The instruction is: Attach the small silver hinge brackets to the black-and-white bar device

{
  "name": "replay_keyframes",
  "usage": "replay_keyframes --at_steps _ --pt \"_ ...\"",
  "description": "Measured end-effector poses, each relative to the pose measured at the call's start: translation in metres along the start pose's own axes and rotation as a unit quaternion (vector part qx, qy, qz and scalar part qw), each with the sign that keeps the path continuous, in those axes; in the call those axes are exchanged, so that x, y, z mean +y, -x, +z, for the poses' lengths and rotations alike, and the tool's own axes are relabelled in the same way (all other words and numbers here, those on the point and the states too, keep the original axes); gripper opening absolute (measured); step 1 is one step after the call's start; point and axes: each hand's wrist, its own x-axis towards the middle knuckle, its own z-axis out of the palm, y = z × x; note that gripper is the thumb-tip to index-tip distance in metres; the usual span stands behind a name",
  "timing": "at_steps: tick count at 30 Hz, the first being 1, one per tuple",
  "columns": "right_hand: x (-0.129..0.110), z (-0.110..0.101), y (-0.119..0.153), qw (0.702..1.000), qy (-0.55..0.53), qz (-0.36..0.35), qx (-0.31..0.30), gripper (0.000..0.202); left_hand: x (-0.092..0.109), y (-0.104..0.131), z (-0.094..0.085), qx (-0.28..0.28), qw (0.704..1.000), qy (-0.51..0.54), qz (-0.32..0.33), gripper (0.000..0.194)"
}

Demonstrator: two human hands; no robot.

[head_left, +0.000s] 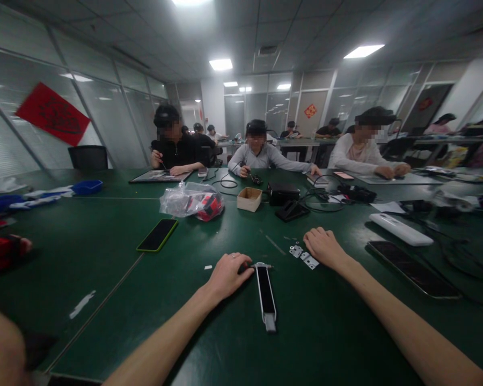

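On the green table, my left hand (230, 276) rests with bent fingers. Its thumb and index finger lie around something small and dark, at the head end of a long white-framed tool (266, 292) with a black strip and a grey tip. Whether it touches the tool is unclear. Farther right, my right hand (325, 245) lies palm down with its fingers curled in; whatever is under the fingertips is hidden. Just left of it are small silver metal plates with holes (305, 257), hinge-like in shape. Tiny bits (292, 239) are scattered beside them.
A green-edged phone (158, 236) lies left; a dark phone (412, 268) and white power bank (400, 229) lie right. Ahead stand a small open box (249, 199), a plastic bag with a red item (193, 202) and black devices with cables (284, 194). Several people sit opposite.
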Motion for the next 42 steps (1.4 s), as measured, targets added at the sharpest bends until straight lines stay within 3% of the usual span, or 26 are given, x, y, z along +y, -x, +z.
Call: replay_keyframes --at_steps 7,12,15,20,24,29,42 --pt "0.001 0.006 0.0 0.999 -0.011 0.02 0.023 0.027 0.001 0.001 -0.001 0.012 1.0 0.009 0.0 0.021" --pt "-0.005 -0.005 0.002 0.997 -0.037 0.025 0.068 0.026 0.0 0.002 -0.001 0.042 0.999 0.01 0.012 0.025" --pt "-0.028 -0.017 0.009 0.985 -0.114 -0.002 0.132 0.023 0.002 0.003 -0.002 0.083 0.996 0.007 0.034 0.024" --pt "-0.094 -0.033 0.025 0.942 -0.265 -0.092 0.186 0.015 0.01 0.004 -0.001 0.167 0.978 -0.011 0.124 0.022" --pt "-0.13 -0.043 0.037 0.914 -0.351 -0.123 0.162 0.015 0.017 0.005 0.002 0.195 0.955 -0.06 0.217 0.016" --pt "-0.141 -0.048 0.043 0.894 -0.412 -0.139 0.106 0.017 0.02 0.004 0.004 0.185 0.942 -0.11 0.256 0.013" --pt "-0.14 -0.047 0.044 0.902 -0.411 -0.111 0.069 0.019 0.022 0.007 -0.001 0.137 0.96 -0.125 0.212 0.026"
